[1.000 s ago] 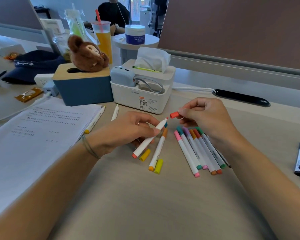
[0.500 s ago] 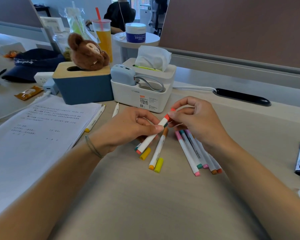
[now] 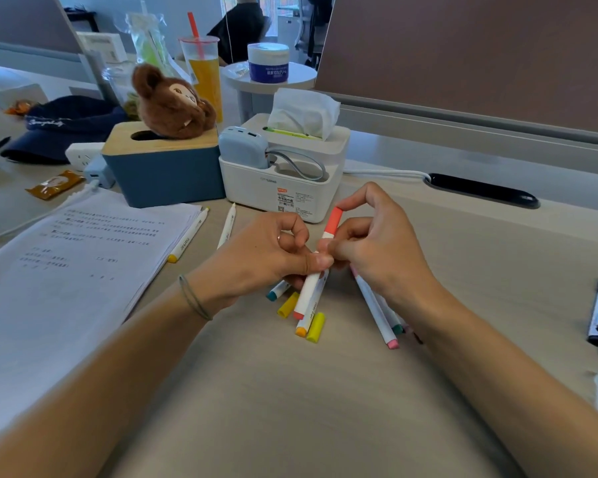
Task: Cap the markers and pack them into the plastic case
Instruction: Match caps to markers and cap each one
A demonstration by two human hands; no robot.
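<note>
I see a stack of printed papers at left | blue tissue box with a brown plush toy on top | white tissue holder beside it | orange drink cup behind | navy cap far left

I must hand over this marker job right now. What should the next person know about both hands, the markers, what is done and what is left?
Left hand: grips the white barrel of the red marker.
Right hand: pinches the red cap, which sits on the marker's tip; whether it is fully seated I cannot tell.
On the desk: two loose yellow caps, an orange-ended marker below the hands, capped markers under the right wrist, and two uncapped ones by the papers.
Left: cap the rest and pack all. No plastic case is in view.
</note>
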